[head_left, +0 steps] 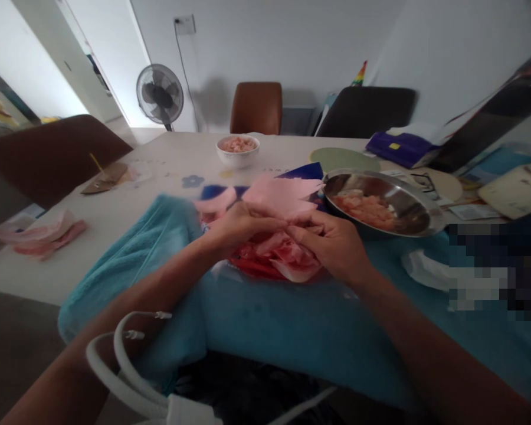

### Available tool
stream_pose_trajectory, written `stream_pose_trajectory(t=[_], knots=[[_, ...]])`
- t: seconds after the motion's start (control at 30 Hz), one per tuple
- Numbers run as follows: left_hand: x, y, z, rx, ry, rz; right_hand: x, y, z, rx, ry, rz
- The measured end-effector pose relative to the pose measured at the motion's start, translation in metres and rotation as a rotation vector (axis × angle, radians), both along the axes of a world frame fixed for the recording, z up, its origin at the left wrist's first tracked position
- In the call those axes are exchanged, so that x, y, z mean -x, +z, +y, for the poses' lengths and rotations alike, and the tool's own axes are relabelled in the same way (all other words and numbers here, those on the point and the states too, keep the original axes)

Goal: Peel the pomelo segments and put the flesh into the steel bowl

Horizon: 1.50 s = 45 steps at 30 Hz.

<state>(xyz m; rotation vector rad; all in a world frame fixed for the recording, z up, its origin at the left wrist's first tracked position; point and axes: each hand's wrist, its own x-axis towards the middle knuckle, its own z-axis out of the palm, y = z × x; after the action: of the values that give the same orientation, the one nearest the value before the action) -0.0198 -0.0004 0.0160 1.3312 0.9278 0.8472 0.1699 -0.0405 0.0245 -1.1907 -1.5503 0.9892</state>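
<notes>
My left hand (pixel 243 224) and my right hand (pixel 331 239) meet at the middle of the table, fingertips pinched together. Between them is a piece of pomelo (pixel 316 229), mostly hidden by the fingers. Below lie torn pink pomelo skins (pixel 292 257) on a red plastic bag (pixel 252 254). Large pieces of pale pink peel (pixel 278 195) rest just beyond my fingers. Right of my right hand, a steel bowl (pixel 418 206) holds peeled pink flesh (pixel 367 211).
A white bowl (pixel 236 156) of pink flesh stands farther back. Teal cloth (pixel 283 324) covers the near edge. Peel scraps (pixel 48 236) lie left. A purple tissue pack (pixel 398 147) and a green mat (pixel 343 160) are at back right. White cables (pixel 124 372) hang in front of me.
</notes>
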Motion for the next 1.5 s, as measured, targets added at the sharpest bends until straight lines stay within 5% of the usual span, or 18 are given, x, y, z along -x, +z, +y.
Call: stream_pose_trajectory(t=[0.33,0.6,0.8,0.93,1.07,1.2,1.37,1.5], knots=[[0.000,0.009,-0.002,0.219,-0.029,-0.197,-0.007,-0.001,0.006,0.286,0.129,0.306],[0.000,0.008,0.002,0.299,-0.004,-0.268,-0.009,0.003,0.010,0.301,0.111,0.477],[0.001,0.008,0.003,0.352,-0.014,-0.302,-0.020,0.017,0.015,0.001,-0.169,0.443],[0.000,0.008,0.003,0.346,-0.036,-0.311,-0.055,0.025,0.025,-0.277,-0.368,0.352],[-0.002,0.006,0.003,0.328,-0.026,-0.313,-0.106,0.023,0.040,-0.185,-0.253,0.271],[-0.003,0.006,0.001,0.322,-0.031,-0.304,-0.132,0.019,0.047,-0.192,-0.392,0.093],[-0.004,0.005,0.002,0.291,-0.020,-0.291,-0.101,0.021,0.034,-0.248,-0.546,-0.021],[-0.005,0.003,0.003,0.265,-0.031,-0.316,-0.047,0.019,0.014,-0.017,-0.213,-0.017]])
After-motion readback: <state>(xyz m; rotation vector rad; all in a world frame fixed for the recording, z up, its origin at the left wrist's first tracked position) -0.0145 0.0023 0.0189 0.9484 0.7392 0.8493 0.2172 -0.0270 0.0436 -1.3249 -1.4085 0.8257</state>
